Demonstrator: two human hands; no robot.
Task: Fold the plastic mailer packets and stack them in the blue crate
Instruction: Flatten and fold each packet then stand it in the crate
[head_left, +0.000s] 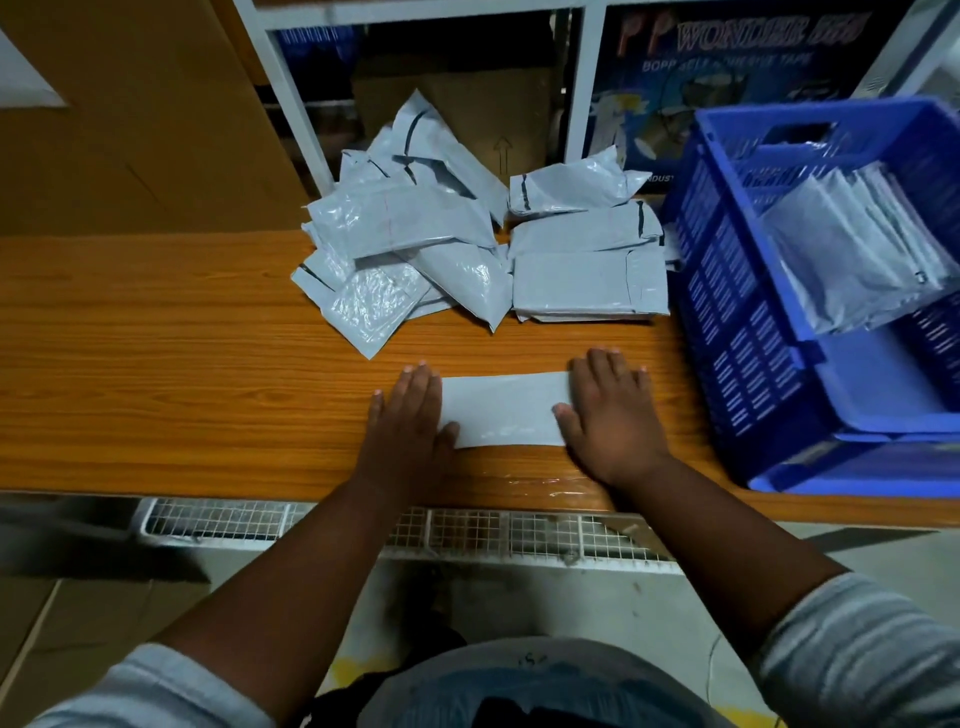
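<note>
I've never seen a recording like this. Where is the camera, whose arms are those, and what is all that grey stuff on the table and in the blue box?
There is no machine here. The single picture comes from a camera worn on a person's head, looking forward and down, so the two arms are that person's own.

Both hands lie flat, fingers straight, on one grey mailer packet near the front of the wooden table: the left hand presses its left end, the right hand its right end. Nothing is gripped; it looks like flattening or creasing.

Behind it sit a loose pile of packets and, to its right, a tidier stack of packets. The blue crate stands on the right, with more packets leaning inside it.

Shelving and cardboard boxes fill the background.
</note>
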